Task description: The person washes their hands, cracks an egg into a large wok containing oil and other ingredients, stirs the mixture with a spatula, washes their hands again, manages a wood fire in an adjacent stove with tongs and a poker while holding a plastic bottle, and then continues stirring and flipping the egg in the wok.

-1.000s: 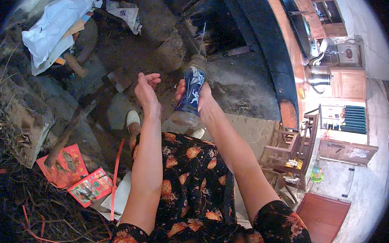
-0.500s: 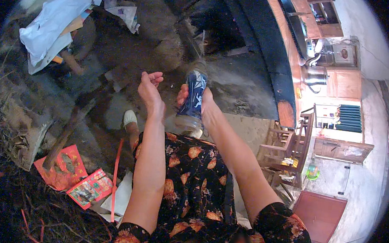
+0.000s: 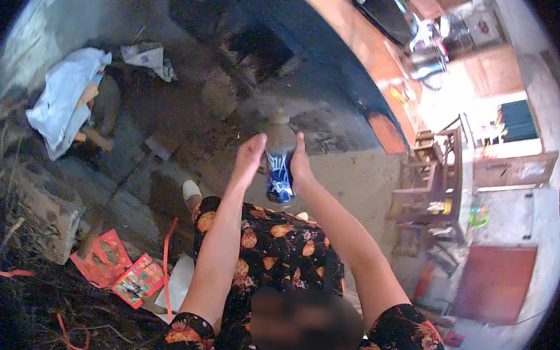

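Observation:
A clear plastic bottle (image 3: 280,175) with a blue and white label is held out in front of my lap, its narrow end pointing away from me and blurred. My right hand (image 3: 301,165) grips its right side, thumb along the upper part. Against the left side of the bottle, my left hand (image 3: 250,157) has its fingers curled in, the fingertips at the upper part. Where those left fingertips end is partly hidden.
A dark stove (image 3: 338,69) with a wooden rim curves ahead to the right. White bags (image 3: 66,101) lie far left. Brushwood (image 3: 24,275), red printed packages (image 3: 137,280) and a red strip (image 3: 168,258) are at lower left. A wooden chair (image 3: 443,178) stands to the right.
My left hand has come right, against the bottle. The bottle has tilted and its label end sits a little lower. The view has turned, shifting the stove up and left.

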Demonstrator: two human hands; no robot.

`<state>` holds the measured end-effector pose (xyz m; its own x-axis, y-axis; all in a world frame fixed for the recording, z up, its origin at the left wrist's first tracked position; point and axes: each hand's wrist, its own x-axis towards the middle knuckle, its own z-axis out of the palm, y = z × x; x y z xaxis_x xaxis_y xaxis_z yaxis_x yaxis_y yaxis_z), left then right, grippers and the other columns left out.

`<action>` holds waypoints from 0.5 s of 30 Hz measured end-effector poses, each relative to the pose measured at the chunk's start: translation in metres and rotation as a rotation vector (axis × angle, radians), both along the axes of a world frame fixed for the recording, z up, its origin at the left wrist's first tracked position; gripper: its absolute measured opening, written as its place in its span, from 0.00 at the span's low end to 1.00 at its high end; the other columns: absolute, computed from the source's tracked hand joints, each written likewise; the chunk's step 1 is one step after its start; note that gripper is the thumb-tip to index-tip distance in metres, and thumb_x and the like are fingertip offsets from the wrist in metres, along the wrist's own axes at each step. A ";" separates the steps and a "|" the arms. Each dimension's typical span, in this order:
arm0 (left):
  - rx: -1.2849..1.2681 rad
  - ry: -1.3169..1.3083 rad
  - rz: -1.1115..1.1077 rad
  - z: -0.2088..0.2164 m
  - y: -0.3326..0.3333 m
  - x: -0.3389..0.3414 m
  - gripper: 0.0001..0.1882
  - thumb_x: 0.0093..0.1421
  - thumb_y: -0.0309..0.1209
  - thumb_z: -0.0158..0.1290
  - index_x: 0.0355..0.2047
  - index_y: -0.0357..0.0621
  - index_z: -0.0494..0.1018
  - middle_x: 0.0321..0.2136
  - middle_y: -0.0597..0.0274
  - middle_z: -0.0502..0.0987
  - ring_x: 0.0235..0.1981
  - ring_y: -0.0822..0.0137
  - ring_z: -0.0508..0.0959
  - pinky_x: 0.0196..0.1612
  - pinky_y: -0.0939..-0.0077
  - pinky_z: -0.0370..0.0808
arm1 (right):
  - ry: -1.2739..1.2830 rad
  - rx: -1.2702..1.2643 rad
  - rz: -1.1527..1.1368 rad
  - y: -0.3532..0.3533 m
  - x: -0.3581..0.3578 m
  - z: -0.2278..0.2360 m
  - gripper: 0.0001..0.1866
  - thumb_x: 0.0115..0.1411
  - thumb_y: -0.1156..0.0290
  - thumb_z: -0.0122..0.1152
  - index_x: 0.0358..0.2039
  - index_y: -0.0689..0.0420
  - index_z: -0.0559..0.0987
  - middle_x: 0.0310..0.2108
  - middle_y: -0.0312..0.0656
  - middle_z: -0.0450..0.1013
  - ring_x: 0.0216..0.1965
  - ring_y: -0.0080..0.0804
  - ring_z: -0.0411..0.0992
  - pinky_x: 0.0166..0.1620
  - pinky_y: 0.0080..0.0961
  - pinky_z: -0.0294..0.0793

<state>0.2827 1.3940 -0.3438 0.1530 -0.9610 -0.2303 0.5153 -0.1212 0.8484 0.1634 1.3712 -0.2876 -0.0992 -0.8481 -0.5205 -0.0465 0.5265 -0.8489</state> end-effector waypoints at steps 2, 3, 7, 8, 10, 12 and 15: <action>-0.192 -0.098 -0.187 0.004 0.018 -0.029 0.21 0.53 0.42 0.61 0.39 0.39 0.70 0.31 0.68 0.72 0.36 0.73 0.71 0.44 0.76 0.68 | 0.197 -0.190 -0.010 0.015 -0.039 -0.012 0.38 0.65 0.40 0.29 0.27 0.64 0.74 0.22 0.45 0.72 0.30 0.37 0.70 0.40 0.33 0.69; -0.237 -0.202 -0.200 0.001 0.027 -0.045 0.24 0.49 0.39 0.64 0.42 0.40 0.70 0.34 0.67 0.72 0.37 0.71 0.72 0.44 0.75 0.68 | 0.274 -0.213 0.019 0.027 -0.056 -0.007 0.37 0.65 0.41 0.30 0.26 0.65 0.73 0.22 0.46 0.71 0.30 0.36 0.67 0.40 0.33 0.67; -0.189 -0.369 -0.334 0.012 0.048 -0.110 0.33 0.42 0.36 0.69 0.48 0.39 0.68 0.39 0.61 0.73 0.41 0.64 0.73 0.45 0.69 0.69 | 0.170 -0.337 -0.083 0.056 -0.129 -0.065 0.34 0.67 0.45 0.34 0.23 0.66 0.69 0.21 0.46 0.65 0.27 0.36 0.60 0.38 0.34 0.64; -0.130 -0.333 -0.379 0.014 0.048 -0.123 0.34 0.42 0.35 0.69 0.48 0.39 0.68 0.39 0.60 0.73 0.42 0.63 0.73 0.46 0.68 0.70 | 0.159 -0.379 -0.137 0.058 -0.140 -0.073 0.32 0.67 0.47 0.34 0.24 0.65 0.70 0.21 0.50 0.66 0.28 0.36 0.64 0.38 0.32 0.65; -0.210 -0.652 -0.413 -0.010 0.034 -0.145 0.34 0.41 0.36 0.69 0.48 0.38 0.68 0.40 0.56 0.73 0.43 0.59 0.73 0.46 0.67 0.70 | 0.237 -0.462 -0.230 0.048 -0.170 -0.063 0.31 0.68 0.49 0.34 0.29 0.67 0.72 0.30 0.45 0.71 0.34 0.32 0.68 0.44 0.30 0.66; -0.208 -0.948 -0.412 -0.023 0.023 -0.172 0.34 0.38 0.37 0.69 0.45 0.37 0.69 0.41 0.54 0.71 0.43 0.57 0.73 0.47 0.66 0.70 | 0.175 -0.506 -0.437 0.034 -0.212 -0.065 0.28 0.68 0.52 0.34 0.31 0.65 0.74 0.33 0.44 0.74 0.37 0.30 0.71 0.46 0.30 0.68; -0.253 -1.178 -0.493 -0.064 0.005 -0.218 0.34 0.37 0.38 0.69 0.42 0.36 0.68 0.39 0.54 0.69 0.43 0.57 0.71 0.47 0.66 0.69 | -0.417 -0.384 -1.006 0.019 -0.286 -0.055 0.22 0.67 0.57 0.36 0.34 0.62 0.73 0.31 0.46 0.74 0.33 0.33 0.72 0.42 0.32 0.71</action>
<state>0.0644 1.3989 -0.4073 -0.2415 -0.9704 -0.0051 -0.6026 0.1458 0.7846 -0.1226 1.3902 -0.3422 -0.7010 -0.5929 -0.3963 0.5691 -0.1301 -0.8119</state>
